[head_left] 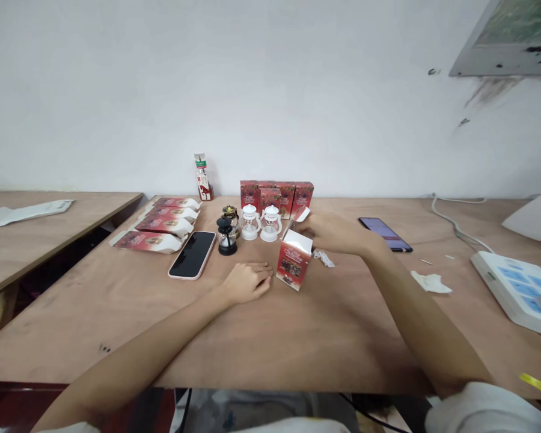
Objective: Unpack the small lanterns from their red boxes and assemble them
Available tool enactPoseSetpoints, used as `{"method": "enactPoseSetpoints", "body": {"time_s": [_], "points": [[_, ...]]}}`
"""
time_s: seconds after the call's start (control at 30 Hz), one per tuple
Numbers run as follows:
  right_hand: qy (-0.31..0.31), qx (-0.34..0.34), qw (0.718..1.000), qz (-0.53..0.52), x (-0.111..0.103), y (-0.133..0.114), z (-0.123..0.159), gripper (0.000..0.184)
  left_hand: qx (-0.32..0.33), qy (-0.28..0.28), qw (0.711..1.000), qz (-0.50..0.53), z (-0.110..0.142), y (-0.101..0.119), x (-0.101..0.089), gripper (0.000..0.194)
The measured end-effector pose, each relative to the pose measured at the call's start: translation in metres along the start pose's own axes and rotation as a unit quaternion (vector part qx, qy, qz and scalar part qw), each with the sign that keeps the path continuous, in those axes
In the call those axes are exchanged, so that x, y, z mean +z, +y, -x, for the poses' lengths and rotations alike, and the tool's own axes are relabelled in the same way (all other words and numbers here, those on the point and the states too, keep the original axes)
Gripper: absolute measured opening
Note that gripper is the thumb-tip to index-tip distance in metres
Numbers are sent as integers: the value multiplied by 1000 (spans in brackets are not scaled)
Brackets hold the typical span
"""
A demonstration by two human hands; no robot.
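A red printed carton [294, 264] stands slightly tilted on the table, its white top flaps raised. My right hand [318, 230] is behind the carton's upper right side, its fingers closed at the flaps and partly hidden. Just left of the carton, my left hand [249, 281] lies on the tabletop with fingers stretched toward it, holding nothing. Beyond my hands stand two white miniature lanterns [260, 224], a black miniature lantern [226, 237] and a dark, gold-topped lantern [230, 215] partly hidden behind it. White small parts [324, 258] lie near my right hand.
Several closed red cartons [303, 195] stand at the back. Flattened cartons [148, 240] lie at left, beside a phone [192, 255]. A bottle [203, 180] stands near the wall. Another phone [385, 234], a paper scrap [431, 282] and a white device [518, 291] with a cable occupy the right.
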State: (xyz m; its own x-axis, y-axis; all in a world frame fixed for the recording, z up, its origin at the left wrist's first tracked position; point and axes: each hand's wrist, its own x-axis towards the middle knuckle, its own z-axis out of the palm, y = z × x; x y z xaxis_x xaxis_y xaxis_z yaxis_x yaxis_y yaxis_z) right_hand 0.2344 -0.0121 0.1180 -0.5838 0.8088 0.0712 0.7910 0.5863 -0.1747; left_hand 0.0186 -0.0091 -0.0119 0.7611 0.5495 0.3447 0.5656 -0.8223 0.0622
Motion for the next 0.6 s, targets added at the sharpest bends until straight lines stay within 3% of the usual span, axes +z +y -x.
{"method": "enactPoseSetpoints", "body": {"time_s": [0.3,0.43,0.6], "points": [[24,12,999,42,2,2,-1,19,6,-93,994,54,-5,-6,5,39],[152,2,988,33,3,4,1,19,9,-104,993,51,-5,-6,4,41],[350,20,937,0,0,7,3,19,-8,-92,994,65,-6,-4,1,40]]}}
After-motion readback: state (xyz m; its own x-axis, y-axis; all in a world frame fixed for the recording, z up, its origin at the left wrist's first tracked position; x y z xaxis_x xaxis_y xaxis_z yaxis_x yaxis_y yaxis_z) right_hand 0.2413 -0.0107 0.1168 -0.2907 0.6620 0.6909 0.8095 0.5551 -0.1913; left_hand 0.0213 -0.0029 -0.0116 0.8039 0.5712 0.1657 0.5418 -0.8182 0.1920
